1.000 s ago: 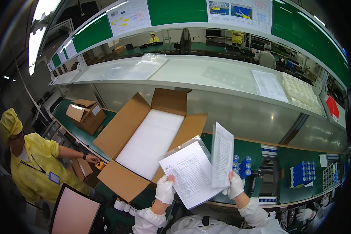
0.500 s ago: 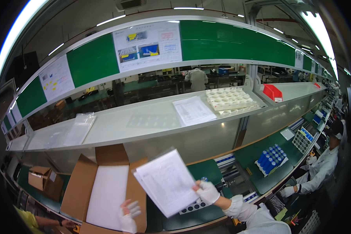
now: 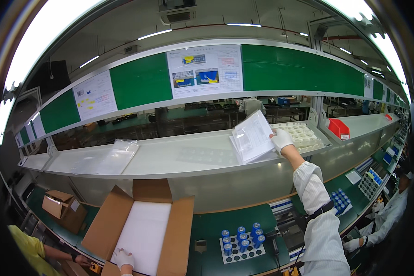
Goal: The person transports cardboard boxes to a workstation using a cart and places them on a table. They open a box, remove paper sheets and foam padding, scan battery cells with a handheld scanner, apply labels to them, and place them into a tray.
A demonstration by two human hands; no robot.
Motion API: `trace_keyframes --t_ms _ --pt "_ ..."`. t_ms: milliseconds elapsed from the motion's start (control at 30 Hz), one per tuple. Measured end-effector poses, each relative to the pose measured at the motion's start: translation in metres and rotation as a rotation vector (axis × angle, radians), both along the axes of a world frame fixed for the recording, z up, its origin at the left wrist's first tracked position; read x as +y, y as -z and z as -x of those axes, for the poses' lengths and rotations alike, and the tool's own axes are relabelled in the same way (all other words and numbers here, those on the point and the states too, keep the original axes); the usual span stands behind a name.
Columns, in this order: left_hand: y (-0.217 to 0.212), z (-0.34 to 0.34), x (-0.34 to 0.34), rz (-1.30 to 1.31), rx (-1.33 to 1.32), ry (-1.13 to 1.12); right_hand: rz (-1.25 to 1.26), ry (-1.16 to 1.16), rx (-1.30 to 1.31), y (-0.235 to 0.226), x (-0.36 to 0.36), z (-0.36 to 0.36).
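One paper-sheaf (image 3: pixel 254 137) in right hand (image 3: pixel 282 139), left (image 3: pixel 124 258) on foam (image 3: pixel 144 227).

The shelf (image 3: pixel 165 162) ran behind and above the surface (image 3: pixel 204 230). Plastic sleeves (image 3: pixel 117 157) lay on its left part; farther right came papers (image 3: pixel 255 135) in the right hand (image 3: pixel 282 139), then a tray (image 3: pixel 299 134), then a bin (image 3: pixel 338 129). Below, the carton (image 3: pixel 177 239) held a foam sheet (image 3: pixel 145 230), the left hand (image 3: pixel 123 258) upon it. A second carton (image 3: pixel 64 211) sat to the left; cells (image 3: pixel 244 245) stood in a holder (image 3: pixel 258 252) to the right.
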State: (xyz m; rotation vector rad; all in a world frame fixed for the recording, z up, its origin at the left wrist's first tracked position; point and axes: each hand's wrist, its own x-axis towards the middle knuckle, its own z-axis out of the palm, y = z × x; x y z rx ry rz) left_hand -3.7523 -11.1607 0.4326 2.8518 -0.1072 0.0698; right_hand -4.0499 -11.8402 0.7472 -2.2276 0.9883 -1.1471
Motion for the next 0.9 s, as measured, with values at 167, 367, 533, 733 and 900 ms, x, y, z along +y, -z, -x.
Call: trace_keyframes --t_ms 167,367,533,733,900 --pt "-0.009 0.001 0.017 0.005 -0.048 -0.282 0.370 0.376 0.428 -0.032 0.079 -0.028" --pt "-0.051 -0.021 -0.005 -0.160 0.100 -0.281 0.701 0.283 0.250 0.004 0.143 -0.032" --pt "-0.068 -0.044 0.014 -0.189 0.276 -0.224 0.915 -0.376 0.308 0.020 0.147 -0.059" --pt "-0.066 -0.060 0.037 0.111 0.252 -0.170 0.703 -0.531 0.514 0.008 0.117 -0.066" --pt "-0.073 -0.059 0.052 0.213 0.332 -0.123 0.631 -0.589 0.207 0.016 0.087 -0.059"
